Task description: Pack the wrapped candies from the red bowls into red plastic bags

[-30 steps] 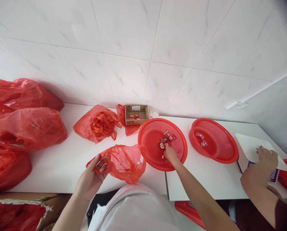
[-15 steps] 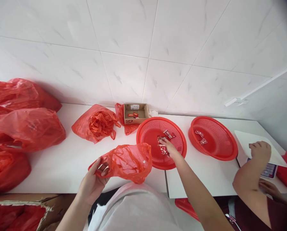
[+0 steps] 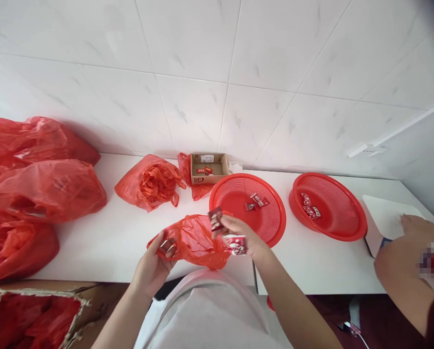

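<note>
My left hand (image 3: pixel 157 264) grips the edge of a thin red plastic bag (image 3: pixel 202 237) over the front of the white table. Beside the bag's right side, my right hand (image 3: pixel 237 232) pinches small packets: a dark brown one (image 3: pixel 215 219) and a red and white one (image 3: pixel 236 244). Behind it, the red mesh basket (image 3: pixel 222 194) has a few packets (image 3: pixel 258 199) lying in it. Part of the basket is hidden by my right hand.
Red bags (image 3: pixel 50 189) are piled at left, above a cardboard box (image 3: pixel 82 310). A knotted red bag (image 3: pixel 147 182) and small carton (image 3: pixel 209 169) stand at the back. Rightward are another red basket (image 3: pixel 333 208), a white scale (image 3: pixel 387 215) and a person's arm (image 3: pixel 402 261).
My right hand has lifted packets from the mesh basket and moved left to the bag. The other person's hand has moved right over the scale. The view has shifted slightly.
</note>
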A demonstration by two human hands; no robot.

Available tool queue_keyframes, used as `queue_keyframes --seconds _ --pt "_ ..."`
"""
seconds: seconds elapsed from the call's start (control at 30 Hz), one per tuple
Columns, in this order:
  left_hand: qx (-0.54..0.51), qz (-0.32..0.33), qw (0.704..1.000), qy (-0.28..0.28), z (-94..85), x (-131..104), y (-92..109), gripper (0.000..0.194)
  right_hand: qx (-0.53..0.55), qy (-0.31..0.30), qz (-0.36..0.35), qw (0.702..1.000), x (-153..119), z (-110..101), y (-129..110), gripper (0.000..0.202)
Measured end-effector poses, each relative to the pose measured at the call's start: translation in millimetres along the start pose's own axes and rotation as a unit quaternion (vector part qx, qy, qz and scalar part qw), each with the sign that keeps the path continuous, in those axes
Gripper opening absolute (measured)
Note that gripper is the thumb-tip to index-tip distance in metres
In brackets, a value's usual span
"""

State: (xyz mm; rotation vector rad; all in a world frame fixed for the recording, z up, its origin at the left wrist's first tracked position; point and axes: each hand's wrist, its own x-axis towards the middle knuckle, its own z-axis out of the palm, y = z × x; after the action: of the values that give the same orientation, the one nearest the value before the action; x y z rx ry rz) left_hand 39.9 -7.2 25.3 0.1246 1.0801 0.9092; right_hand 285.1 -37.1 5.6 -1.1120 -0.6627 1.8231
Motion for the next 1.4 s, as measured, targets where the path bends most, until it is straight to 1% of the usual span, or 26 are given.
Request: queue_keyframes --seconds 0.07,0.1,0.17,0.2,0.27,0.3,0.37,0.43,0.5,0.57,0.63,0.7,0.77,0.83,0.9,0.93,1.03,1.1,1.17,1.23,1.27,1.33,1.4 --pt "0.005 0.001 1.000 -0.002 -0.8 -1.0 -3.3 0.009 -0.113 -0.025 0.009 0.993 13.7 10.5 22.2 0.039" --pt "0.009 0.004 1.000 -0.001 -1.8 -1.4 -4.8 0.010 -0.178 -0.020 0.011 0.984 19.9 12.2 32.6 0.037" --pt "0.022 0.013 1.000 0.006 -5.7 -2.0 -7.3 0.012 -0.297 0.015 0.010 0.955 29.0 8.6 48.8 0.033" --pt "0.032 0.018 0.999 0.012 -8.9 -2.1 -8.3 0.014 -0.339 0.041 0.007 0.940 31.3 4.4 54.2 0.034" --pt "0.054 0.028 0.998 0.025 -17.8 -2.1 -9.6 0.020 -0.382 0.088 -0.002 0.920 31.2 -5.8 59.4 0.042" --pt "0.066 0.034 0.997 0.031 -23.4 -2.0 -9.9 0.022 -0.388 0.105 -0.001 0.916 29.0 -10.1 59.7 0.049" --pt "0.087 0.052 0.994 0.043 -35.5 -2.0 -10.0 0.025 -0.363 0.122 0.008 0.924 21.5 -15.2 56.8 0.061" --pt "0.111 0.074 0.990 0.054 -46.3 -2.5 -9.8 0.026 -0.285 0.108 0.014 0.952 12.4 -14.5 51.0 0.062" --pt "0.140 0.092 0.984 0.058 -53.3 -3.5 -9.9 0.029 -0.160 0.078 0.021 0.984 4.7 -9.6 44.1 0.053" --pt "0.164 0.100 0.979 0.060 -55.5 -4.7 -10.9 0.032 -0.019 0.062 0.027 0.998 0.6 -2.8 37.6 0.042" --pt "0.173 0.102 0.978 0.060 -53.9 -5.5 -13.4 0.033 0.105 0.072 0.009 0.992 -0.1 4.0 32.0 0.031" --pt "0.173 0.101 0.978 0.055 -50.2 -5.9 -16.7 0.035 0.188 0.093 -0.022 0.977 0.8 9.8 26.7 0.023" --pt "0.173 0.099 0.979 0.045 -46.1 -6.3 -20.0 0.035 0.229 0.103 -0.038 0.967 1.3 14.0 21.4 0.016" --pt "0.176 0.094 0.979 0.037 -41.9 -7.5 -22.0 0.032 0.250 0.103 -0.045 0.962 1.1 16.7 16.8 0.013" --pt "0.178 0.092 0.979 0.032 -37.5 -9.6 -22.3 0.029 0.260 0.101 -0.050 0.959 1.3 19.1 14.4 0.011" --pt "0.179 0.093 0.979 0.029 -35.3 -10.8 -21.9 0.031 0.260 0.106 -0.052 0.958 2.0 20.7 14.5 0.011" --pt "0.180 0.103 0.978 0.021 -29.2 -13.7 -20.1 0.047 0.226 0.135 -0.078 0.962 7.7 28.7 20.5 0.014" --pt "0.180 0.109 0.977 0.020 -26.7 -14.6 -19.3 0.054 0.155 0.139 -0.096 0.973 12.8 36.0 27.1 0.018" --pt "0.178 0.113 0.977 0.022 -25.9 -14.7 -18.9 0.058 0.039 0.133 -0.102 0.985 16.4 42.1 32.1 0.019" --pt "0.176 0.114 0.977 0.028 -26.9 -14.6 -18.9 0.061 -0.066 0.138 -0.104 0.983 17.4 43.5 32.4 0.019" --pt "0.177 0.115 0.977 0.032 -27.9 -14.4 -18.8 0.061 -0.097 0.145 -0.110 0.979 17.1 41.4 30.5 0.019" --pt "0.182 0.116 0.976 0.038 -31.1 -14.1 -18.6 0.060 -0.115 0.166 -0.125 0.971 15.7 29.7 23.0 0.019" --pt "0.191 0.117 0.974 0.035 -35.1 -13.6 -18.2 0.059 -0.122 0.192 -0.144 0.963 15.0 6.4 12.8 0.019"
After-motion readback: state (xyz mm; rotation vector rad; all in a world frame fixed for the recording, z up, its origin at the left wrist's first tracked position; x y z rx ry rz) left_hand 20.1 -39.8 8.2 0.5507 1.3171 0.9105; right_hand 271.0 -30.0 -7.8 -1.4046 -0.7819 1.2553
